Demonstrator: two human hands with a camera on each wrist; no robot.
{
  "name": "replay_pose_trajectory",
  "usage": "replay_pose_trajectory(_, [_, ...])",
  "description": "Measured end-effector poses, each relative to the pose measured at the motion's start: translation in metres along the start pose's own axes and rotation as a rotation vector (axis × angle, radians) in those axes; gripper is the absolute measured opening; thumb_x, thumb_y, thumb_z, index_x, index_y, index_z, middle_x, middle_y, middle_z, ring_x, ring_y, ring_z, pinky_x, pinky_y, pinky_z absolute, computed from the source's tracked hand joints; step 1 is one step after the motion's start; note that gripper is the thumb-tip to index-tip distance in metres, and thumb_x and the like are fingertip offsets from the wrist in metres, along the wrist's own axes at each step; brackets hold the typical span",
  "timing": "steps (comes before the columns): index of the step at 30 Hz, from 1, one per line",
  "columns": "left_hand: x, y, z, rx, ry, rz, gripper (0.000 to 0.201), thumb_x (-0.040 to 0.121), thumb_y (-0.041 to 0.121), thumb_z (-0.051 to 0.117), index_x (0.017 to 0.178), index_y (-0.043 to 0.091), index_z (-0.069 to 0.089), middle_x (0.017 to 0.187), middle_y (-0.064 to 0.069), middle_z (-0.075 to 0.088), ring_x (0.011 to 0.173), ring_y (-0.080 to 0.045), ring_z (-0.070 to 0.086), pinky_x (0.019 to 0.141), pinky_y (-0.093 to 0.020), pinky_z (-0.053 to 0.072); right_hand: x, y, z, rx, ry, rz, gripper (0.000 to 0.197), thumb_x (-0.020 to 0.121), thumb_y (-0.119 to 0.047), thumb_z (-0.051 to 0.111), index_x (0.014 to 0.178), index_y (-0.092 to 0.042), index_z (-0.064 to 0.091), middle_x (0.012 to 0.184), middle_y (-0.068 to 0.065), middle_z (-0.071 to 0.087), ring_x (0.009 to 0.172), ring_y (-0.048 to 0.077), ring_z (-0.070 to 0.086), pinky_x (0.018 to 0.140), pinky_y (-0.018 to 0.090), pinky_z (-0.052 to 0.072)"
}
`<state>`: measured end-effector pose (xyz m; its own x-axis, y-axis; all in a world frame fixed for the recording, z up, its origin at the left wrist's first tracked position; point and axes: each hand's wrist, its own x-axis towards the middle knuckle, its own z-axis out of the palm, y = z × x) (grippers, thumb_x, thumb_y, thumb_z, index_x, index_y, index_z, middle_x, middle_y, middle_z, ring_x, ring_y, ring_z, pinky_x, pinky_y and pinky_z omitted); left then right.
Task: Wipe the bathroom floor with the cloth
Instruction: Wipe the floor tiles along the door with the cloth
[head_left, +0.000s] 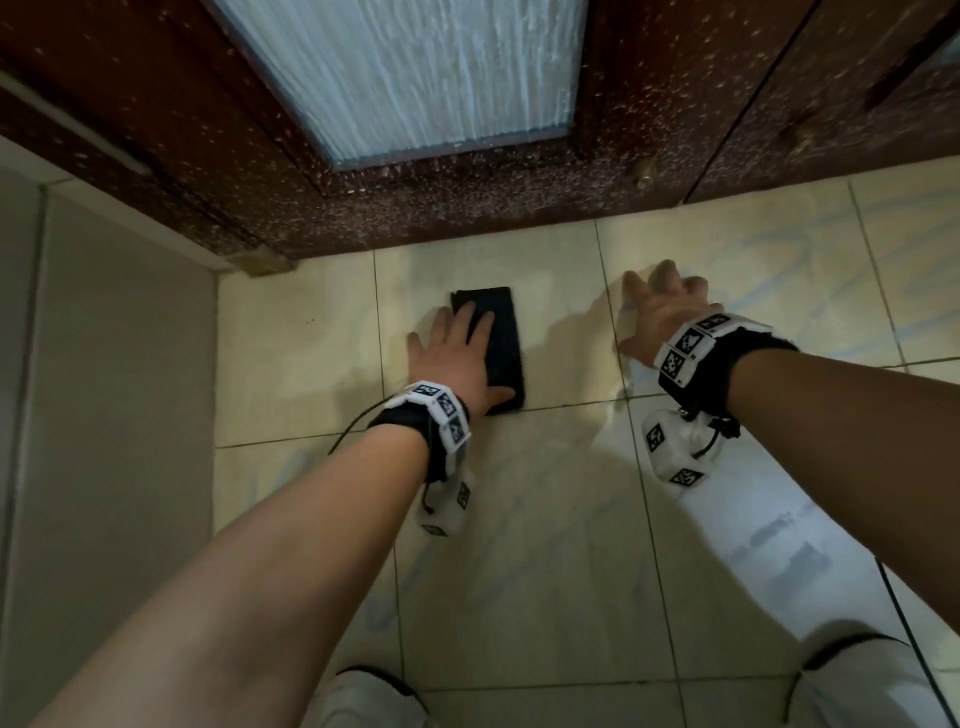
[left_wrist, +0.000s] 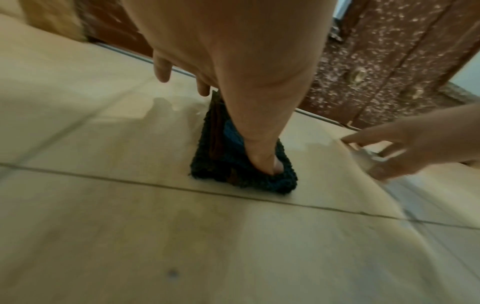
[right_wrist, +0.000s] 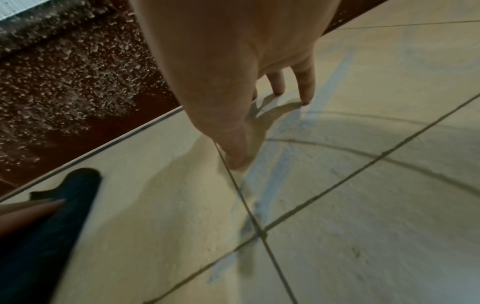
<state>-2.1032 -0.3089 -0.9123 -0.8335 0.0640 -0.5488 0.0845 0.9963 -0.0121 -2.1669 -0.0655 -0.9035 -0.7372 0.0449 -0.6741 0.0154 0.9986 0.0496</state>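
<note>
A dark folded cloth (head_left: 501, 332) lies flat on the pale tiled floor (head_left: 545, 519) close to the door. My left hand (head_left: 457, 353) presses on the cloth with straight fingers, thumb on its near corner; in the left wrist view the thumb digs into the cloth (left_wrist: 207, 162). My right hand (head_left: 662, 306) rests spread on the bare tiles to the right, fingertips touching the floor (right_wrist: 337, 205), holding nothing. The cloth (right_wrist: 52, 226) shows at the lower left of the right wrist view.
A dark brown door (head_left: 467, 197) with a frosted glass panel (head_left: 415, 73) closes off the far side. A grey wall (head_left: 104, 415) runs along the left. My knees in light trousers (head_left: 857, 680) are at the bottom edge. A damp sheen marks the tiles around the cloth.
</note>
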Motion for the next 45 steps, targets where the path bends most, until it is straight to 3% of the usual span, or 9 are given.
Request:
replay_pose_trajectory(9, [-0.016, -0.098, 0.003, -0.055, -0.054, -0.287, 0.104, 0.08, 0.06, 0.067, 0.156, 0.032, 0.002, 0.164, 0.006, -0.003, 0.15, -0.027, 0.002, 0.115, -0.059, 0.018, -0.004, -0.004, 0.002, -0.019, 0.024, 0.021, 0.077, 0.085, -0.034, 0.068, 0.145, -0.028, 0.021, 0.154, 0.011, 0.012, 0.13, 0.042, 0.028, 0.099, 0.057, 0.04])
replay_pose_trajectory(18, [-0.003, -0.106, 0.003, -0.03, -0.021, -0.231, 0.104, 0.079, 0.061, 0.068, 0.157, 0.028, 0.007, 0.163, -0.003, 0.002, 0.148, -0.029, 0.005, 0.114, -0.05, 0.023, -0.003, -0.002, 0.004, 0.006, 0.04, 0.014, 0.076, 0.081, -0.035, 0.071, 0.141, -0.029, 0.024, 0.15, 0.011, 0.015, 0.127, 0.042, 0.03, 0.098, 0.056, 0.041])
replay_pose_trajectory(22, [0.008, -0.086, -0.008, 0.025, -0.006, -0.135, 0.106, 0.077, 0.062, 0.068, 0.157, 0.028, 0.006, 0.164, -0.004, 0.003, 0.148, -0.03, 0.004, 0.114, -0.051, 0.022, -0.003, -0.001, 0.005, 0.002, 0.048, -0.002, 0.082, 0.083, -0.043, 0.068, 0.147, -0.029, 0.018, 0.153, 0.012, 0.011, 0.129, 0.042, 0.027, 0.1, 0.055, 0.039])
replay_pose_trajectory(35, [0.058, 0.068, -0.031, 0.016, -0.015, 0.194, 0.105, 0.078, 0.057, 0.071, 0.157, 0.029, 0.007, 0.163, -0.003, -0.001, 0.148, -0.032, 0.004, 0.116, -0.054, 0.017, 0.001, 0.008, 0.013, 0.011, 0.103, 0.003, 0.09, 0.083, -0.049, 0.065, 0.153, -0.038, 0.01, 0.155, 0.005, 0.012, 0.131, 0.038, 0.026, 0.101, 0.051, 0.036])
replay_pose_trajectory(45, [0.04, 0.067, -0.023, 0.046, -0.013, 0.181, 0.103, 0.078, 0.059, 0.07, 0.156, 0.036, 0.006, 0.163, 0.002, -0.002, 0.147, -0.032, 0.007, 0.115, -0.057, 0.016, 0.002, 0.005, 0.013, 0.019, 0.081, 0.02, 0.092, 0.082, -0.046, 0.066, 0.153, -0.04, 0.008, 0.155, 0.003, 0.009, 0.133, 0.037, 0.024, 0.103, 0.051, 0.035])
